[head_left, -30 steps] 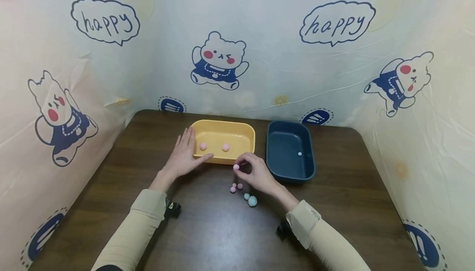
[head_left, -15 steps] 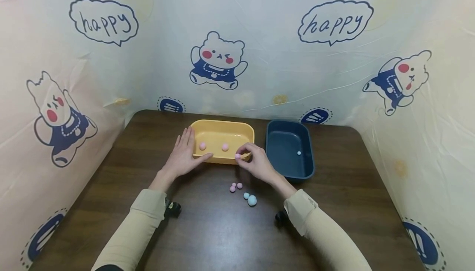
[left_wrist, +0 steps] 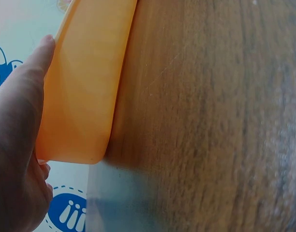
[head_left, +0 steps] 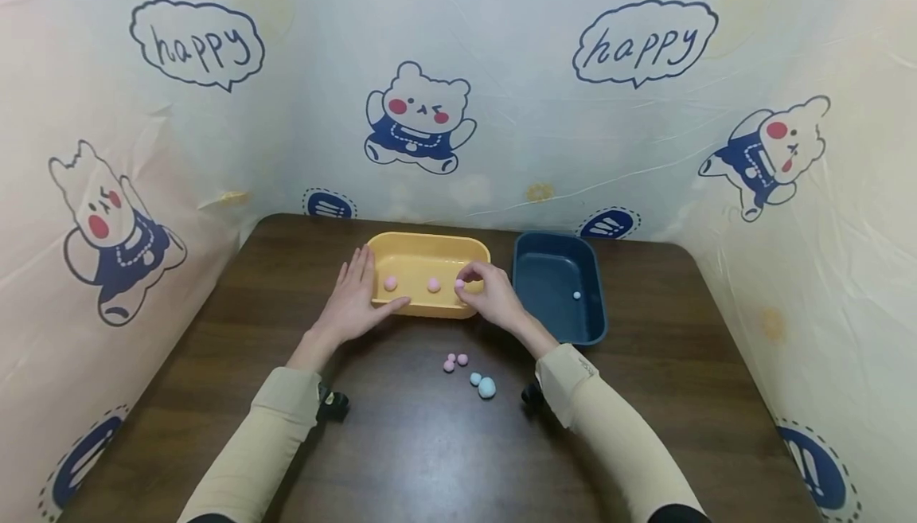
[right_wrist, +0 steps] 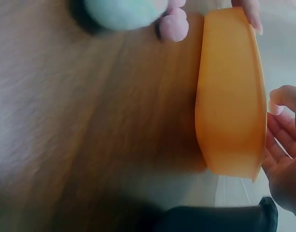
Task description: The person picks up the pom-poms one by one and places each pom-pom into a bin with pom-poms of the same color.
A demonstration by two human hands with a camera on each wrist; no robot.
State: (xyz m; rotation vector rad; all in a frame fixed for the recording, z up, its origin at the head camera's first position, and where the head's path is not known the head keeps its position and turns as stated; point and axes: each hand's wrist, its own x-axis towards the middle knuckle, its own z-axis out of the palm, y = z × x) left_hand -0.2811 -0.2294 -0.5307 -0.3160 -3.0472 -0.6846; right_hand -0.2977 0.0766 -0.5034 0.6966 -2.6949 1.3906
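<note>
A yellow rectangular tray (head_left: 430, 246) stands near the back of the table, with two pink balls (head_left: 433, 286) apart on its floor. My left hand (head_left: 351, 300) rests against the tray's left end, fingers straight along the side and thumb over the front rim; the left wrist view shows it touching the yellow wall (left_wrist: 82, 92). Over the tray's right end, my right hand (head_left: 494, 298) pinches a small pink ball (head_left: 459, 284) between thumb and fingertips. In the right wrist view this hand (right_wrist: 286, 140) is just beyond the rim, and the ball is mostly hidden.
A dark blue tray (head_left: 559, 332) with one small pale ball (head_left: 576, 295) stands right of the yellow one. In front lie several small pink balls (head_left: 449, 365) in a cluster, beside two light blue balls (head_left: 486, 388) of different sizes. A printed cloth (head_left: 286, 149) hangs around the table.
My right hand has moved forward with the pink ball, from in front of the yellow tray over its front rim to above its inside. The left hand has stayed put.
</note>
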